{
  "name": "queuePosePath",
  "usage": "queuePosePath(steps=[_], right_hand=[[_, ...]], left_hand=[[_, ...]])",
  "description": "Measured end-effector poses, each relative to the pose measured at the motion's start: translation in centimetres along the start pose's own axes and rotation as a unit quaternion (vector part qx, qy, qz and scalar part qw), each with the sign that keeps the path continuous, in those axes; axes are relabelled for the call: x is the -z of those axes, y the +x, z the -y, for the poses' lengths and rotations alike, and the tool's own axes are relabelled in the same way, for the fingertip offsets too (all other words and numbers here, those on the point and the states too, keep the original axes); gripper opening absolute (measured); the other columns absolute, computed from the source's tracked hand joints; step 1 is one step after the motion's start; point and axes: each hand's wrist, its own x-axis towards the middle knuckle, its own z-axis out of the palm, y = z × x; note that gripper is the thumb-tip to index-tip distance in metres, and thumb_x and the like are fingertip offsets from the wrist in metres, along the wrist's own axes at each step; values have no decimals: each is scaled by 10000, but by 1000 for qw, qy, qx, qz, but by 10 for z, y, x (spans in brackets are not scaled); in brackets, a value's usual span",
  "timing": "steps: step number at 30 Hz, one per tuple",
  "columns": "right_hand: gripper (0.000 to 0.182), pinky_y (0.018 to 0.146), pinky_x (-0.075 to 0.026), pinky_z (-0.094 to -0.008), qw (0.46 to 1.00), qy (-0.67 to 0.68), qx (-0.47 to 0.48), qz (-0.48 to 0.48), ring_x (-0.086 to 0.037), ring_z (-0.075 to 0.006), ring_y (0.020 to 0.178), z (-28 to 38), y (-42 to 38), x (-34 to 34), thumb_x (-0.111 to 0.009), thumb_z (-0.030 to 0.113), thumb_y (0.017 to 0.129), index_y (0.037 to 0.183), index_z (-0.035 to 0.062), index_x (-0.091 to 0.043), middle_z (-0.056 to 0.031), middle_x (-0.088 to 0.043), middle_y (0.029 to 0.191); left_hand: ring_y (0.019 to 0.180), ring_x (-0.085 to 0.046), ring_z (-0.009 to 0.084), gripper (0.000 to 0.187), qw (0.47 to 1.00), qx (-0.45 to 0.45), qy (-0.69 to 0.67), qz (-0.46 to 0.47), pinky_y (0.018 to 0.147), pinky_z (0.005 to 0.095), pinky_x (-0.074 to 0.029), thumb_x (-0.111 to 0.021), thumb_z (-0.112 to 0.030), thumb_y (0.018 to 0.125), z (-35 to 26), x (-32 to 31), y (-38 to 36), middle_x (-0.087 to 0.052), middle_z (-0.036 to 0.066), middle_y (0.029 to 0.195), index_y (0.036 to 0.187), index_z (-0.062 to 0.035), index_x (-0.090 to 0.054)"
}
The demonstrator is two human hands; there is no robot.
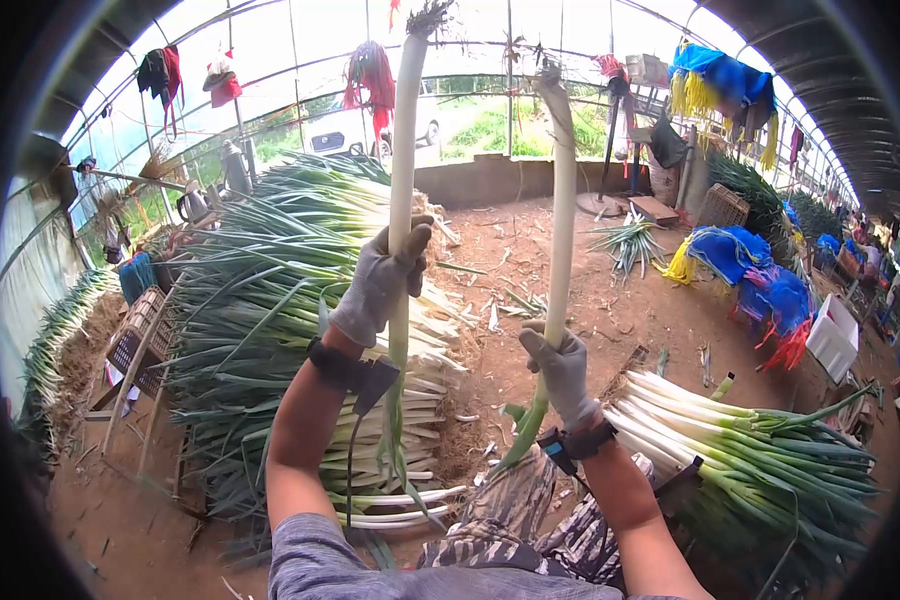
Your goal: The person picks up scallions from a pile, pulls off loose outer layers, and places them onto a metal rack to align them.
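Observation:
My left hand (pixel 380 280), in a grey glove, is closed round a long white leek (pixel 406 150), held upright with its roots at the top. In my right hand (pixel 562 372), also gloved, is a second leek (pixel 563 220), upright and root end up, its green leaves hanging down by my knee. The two leeks are apart from each other. A large pile of leeks (pixel 270 300) lies beside my left arm, white ends toward the middle. A smaller pile (pixel 730 430) lies to the right of my right hand.
Crates (pixel 142 345) stand at the far left beside more leeks (pixel 60 340). Blue and yellow netting (pixel 725 252) and a white crate (pixel 832 337) are at the right. Leaf scraps litter the dirt floor (pixel 510 240). A low wall (pixel 485 180) stands ahead.

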Motion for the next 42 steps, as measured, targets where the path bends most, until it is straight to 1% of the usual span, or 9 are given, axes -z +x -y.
queuePosePath(steps=[3,8,11,14,22,30,35,39,42], right_hand=[[300,586,-458,-197,999,36,6,25,-550,-31,648,-8,1,-23,-702,180,850,1098,23,-640,18,-630,776],[361,695,-478,-200,985,158,26,65,-579,-46,799,-27,3,-72,-671,199,877,1171,5,-594,-23,-655,923],[320,729,-472,-214,997,50,19,56,-571,-62,833,-30,-3,-77,-635,157,895,1171,2,-582,-19,-642,971],[315,721,-466,-217,998,31,24,46,-565,-62,828,-23,-14,-75,-622,132,897,1180,3,-571,-18,-638,969],[370,913,-479,-300,988,104,61,100,-564,-159,1067,-4,-32,-60,-522,66,935,1278,-64,-476,-123,-589,1178],[514,895,-446,-288,980,24,-20,199,-559,-131,1023,-10,-24,-47,-552,351,935,1292,-13,-486,-92,-586,1132],[720,968,-419,-393,965,139,5,224,-507,-244,1172,-12,-17,-41,-545,453,915,1379,-54,-328,-160,-512,1268],[816,997,-403,-437,965,125,-82,217,-449,-314,1257,38,-30,-50,-542,471,907,1416,-83,-228,-225,-442,1346],[783,987,-409,-417,959,150,-107,217,-473,-294,1226,41,-27,-54,-553,460,903,1403,-71,-269,-210,-460,1324]], left_hand=[[591,-461,55,599,999,-10,-27,28,545,210,-408,-585,-489,889,10,-2,-9,-487,-31,711,1245,-11,-527],[795,-541,84,629,991,71,-98,65,707,238,-468,-585,-476,893,15,-34,-19,-560,14,910,1299,-10,-473],[889,-581,121,546,991,40,-68,108,793,267,-496,-557,-418,926,26,-35,-22,-590,55,1012,1274,-4,-475],[911,-590,137,524,986,47,-74,138,802,279,-499,-534,-415,937,19,-38,-30,-593,66,1021,1255,-2,-479],[968,-609,213,579,986,14,-136,97,855,340,-504,-489,-434,951,22,-38,-28,-584,123,1069,1319,7,-414],[865,-602,157,503,987,-70,-90,113,726,274,-496,-477,-455,952,38,-58,-33,-609,93,965,1196,-15,-493],[675,-614,130,498,992,-42,10,118,607,264,-510,-485,-456,948,31,-40,-20,-623,82,933,1158,-7,-532],[721,-636,142,514,983,-119,26,138,630,271,-523,-477,-452,952,29,-35,-13,-644,79,962,1191,1,-526],[826,-658,183,530,989,-79,36,121,674,288,-543,-468,-448,955,25,-27,-13,-641,110,1024,1216,12,-505]])
